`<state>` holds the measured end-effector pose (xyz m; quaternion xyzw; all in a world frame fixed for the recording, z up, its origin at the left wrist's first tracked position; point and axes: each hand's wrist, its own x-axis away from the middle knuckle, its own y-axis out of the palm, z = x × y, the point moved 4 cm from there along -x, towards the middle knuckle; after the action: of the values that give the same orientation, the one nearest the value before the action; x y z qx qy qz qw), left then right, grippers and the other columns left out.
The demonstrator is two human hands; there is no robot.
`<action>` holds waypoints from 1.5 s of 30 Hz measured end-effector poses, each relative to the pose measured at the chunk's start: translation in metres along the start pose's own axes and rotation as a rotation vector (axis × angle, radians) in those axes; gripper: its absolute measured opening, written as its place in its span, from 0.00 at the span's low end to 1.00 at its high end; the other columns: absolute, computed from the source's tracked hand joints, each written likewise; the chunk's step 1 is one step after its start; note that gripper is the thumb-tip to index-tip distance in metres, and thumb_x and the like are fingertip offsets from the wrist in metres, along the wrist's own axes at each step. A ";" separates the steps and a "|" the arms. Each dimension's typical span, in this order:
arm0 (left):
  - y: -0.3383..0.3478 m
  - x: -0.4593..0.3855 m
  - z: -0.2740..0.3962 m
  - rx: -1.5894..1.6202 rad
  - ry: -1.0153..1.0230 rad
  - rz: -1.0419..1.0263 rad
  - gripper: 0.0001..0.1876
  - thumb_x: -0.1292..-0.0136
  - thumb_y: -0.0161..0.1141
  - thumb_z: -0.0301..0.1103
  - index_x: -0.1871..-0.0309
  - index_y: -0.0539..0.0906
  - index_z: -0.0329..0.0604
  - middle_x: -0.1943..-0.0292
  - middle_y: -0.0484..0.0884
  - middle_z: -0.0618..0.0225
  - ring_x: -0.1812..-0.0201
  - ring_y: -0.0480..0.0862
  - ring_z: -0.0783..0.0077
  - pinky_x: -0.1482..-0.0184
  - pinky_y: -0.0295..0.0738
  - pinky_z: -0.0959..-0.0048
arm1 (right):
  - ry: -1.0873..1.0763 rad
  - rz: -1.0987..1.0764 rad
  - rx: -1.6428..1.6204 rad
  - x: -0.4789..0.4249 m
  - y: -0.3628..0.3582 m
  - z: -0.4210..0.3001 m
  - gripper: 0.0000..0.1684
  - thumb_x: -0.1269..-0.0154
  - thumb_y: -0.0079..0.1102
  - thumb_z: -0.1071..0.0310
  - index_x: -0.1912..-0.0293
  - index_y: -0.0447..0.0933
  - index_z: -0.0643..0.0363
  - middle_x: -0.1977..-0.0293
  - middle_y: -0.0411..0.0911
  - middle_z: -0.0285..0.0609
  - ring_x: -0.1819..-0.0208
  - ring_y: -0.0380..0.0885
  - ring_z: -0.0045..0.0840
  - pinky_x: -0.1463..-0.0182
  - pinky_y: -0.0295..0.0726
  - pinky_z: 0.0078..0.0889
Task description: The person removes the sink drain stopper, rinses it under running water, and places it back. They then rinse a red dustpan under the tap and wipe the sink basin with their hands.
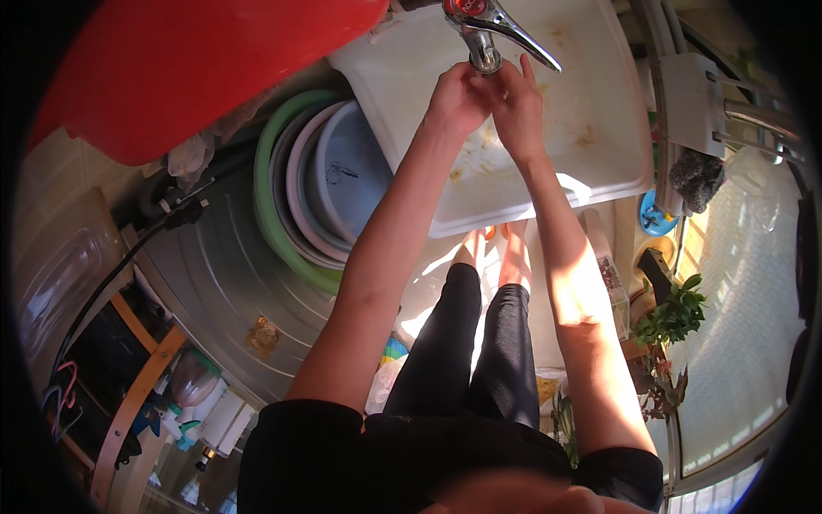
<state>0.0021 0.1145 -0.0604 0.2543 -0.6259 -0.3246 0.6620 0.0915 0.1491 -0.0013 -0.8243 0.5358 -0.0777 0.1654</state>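
Just below the spout of a chrome tap, my left hand and my right hand are close together, touching at the fingers. One finger of the right hand points up beside the tap's lever handle. The fingers overlap, so whether anything small lies between them is hidden. Beneath both hands is a white sink basin with brownish stains on its bottom. I cannot make out whether water is running.
Left of the sink, nested plastic basins rest on a grey ridged lid. A large red tub juts in at upper left. A black cable runs along the left. At right are a dark scouring pad and a leafy plant.
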 end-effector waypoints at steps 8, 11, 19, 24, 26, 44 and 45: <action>0.002 -0.030 0.006 -0.060 -0.084 -0.177 0.04 0.35 0.48 0.24 0.65 0.75 0.37 0.73 0.73 0.66 0.74 0.69 0.73 0.74 0.63 0.77 | 0.314 0.250 -0.715 -0.007 -0.024 0.022 0.20 0.30 0.53 0.67 0.42 0.70 0.66 0.47 0.76 0.45 0.46 0.75 0.28 0.39 0.72 0.32; 0.012 -0.032 0.007 0.125 -0.166 -0.336 0.03 0.38 0.49 0.22 0.65 0.74 0.35 0.71 0.73 0.63 0.74 0.68 0.70 0.74 0.63 0.76 | 0.513 0.233 -1.010 -0.008 -0.013 0.051 0.19 0.27 0.48 0.66 0.43 0.70 0.68 0.48 0.76 0.48 0.47 0.74 0.29 0.40 0.72 0.32; 0.023 0.009 0.004 0.052 0.029 -0.031 0.06 0.34 0.51 0.25 0.60 0.75 0.30 0.60 0.76 0.55 0.56 0.75 0.57 0.52 0.74 0.64 | 0.831 -0.010 -1.649 -0.014 0.057 0.097 0.18 0.24 0.39 0.59 0.50 0.70 0.63 0.53 0.76 0.48 0.53 0.76 0.32 0.43 0.75 0.35; 0.013 0.011 0.015 -0.030 0.075 0.058 0.08 0.31 0.49 0.29 0.55 0.77 0.37 0.59 0.78 0.64 0.58 0.75 0.69 0.55 0.72 0.69 | 0.931 0.014 -1.688 -0.031 0.095 0.132 0.16 0.26 0.45 0.60 0.52 0.72 0.64 0.64 0.79 0.47 0.64 0.80 0.30 0.59 0.83 0.30; 0.010 0.015 0.025 -0.066 0.084 0.016 0.08 0.31 0.49 0.29 0.56 0.77 0.37 0.60 0.78 0.64 0.59 0.76 0.69 0.55 0.73 0.70 | 0.895 0.077 -1.663 -0.038 0.102 0.123 0.13 0.29 0.51 0.62 0.56 0.74 0.64 0.71 0.79 0.44 0.72 0.79 0.25 0.69 0.82 0.22; 0.028 0.029 0.013 -0.297 0.247 0.041 0.08 0.32 0.51 0.34 0.56 0.76 0.41 0.57 0.79 0.69 0.55 0.76 0.69 0.47 0.70 0.71 | 0.959 -0.067 -1.659 -0.015 0.088 0.084 0.15 0.27 0.39 0.63 0.54 0.74 0.61 0.58 0.79 0.42 0.54 0.78 0.30 0.45 0.77 0.35; 0.033 0.032 0.013 -0.298 0.230 0.010 0.08 0.32 0.51 0.35 0.57 0.76 0.42 0.58 0.78 0.70 0.55 0.76 0.70 0.47 0.70 0.72 | 0.982 -0.050 -1.671 -0.014 0.089 0.082 0.15 0.27 0.39 0.63 0.54 0.74 0.61 0.58 0.79 0.42 0.54 0.78 0.30 0.46 0.78 0.35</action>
<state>-0.0069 0.1134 -0.0138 0.1859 -0.4923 -0.3791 0.7612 0.0342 0.1446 -0.1089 -0.5627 0.4100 -0.0111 -0.7177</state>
